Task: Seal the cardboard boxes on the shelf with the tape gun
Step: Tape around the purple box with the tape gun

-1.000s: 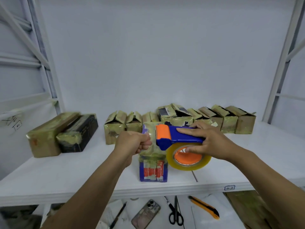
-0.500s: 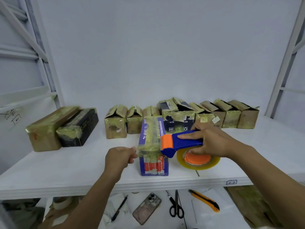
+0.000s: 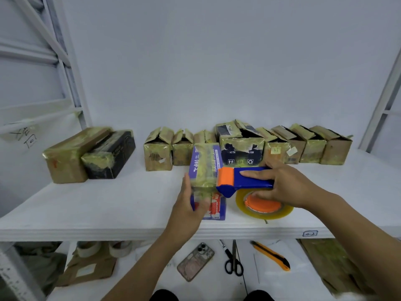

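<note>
A blue box (image 3: 206,166) wrapped in yellowish tape stands near the front edge of the white shelf (image 3: 108,203). My left hand (image 3: 191,205) lies flat against the box's near left side, fingers straight, pressing the tape. My right hand (image 3: 282,185) grips the blue and orange tape gun (image 3: 243,179), whose orange roller sits at the box's right side. Its roll of clear tape (image 3: 264,207) hangs just above the shelf.
A row of several taped cardboard boxes (image 3: 312,146) with raised flaps lines the back wall, with a brown box (image 3: 65,157) and a black box (image 3: 108,157) at left. Below the shelf lie a phone (image 3: 195,261), scissors (image 3: 233,259) and an orange knife (image 3: 271,255).
My left hand has opened from a fist and moved right onto the box's side. The tape gun has come down lower beside the box.
</note>
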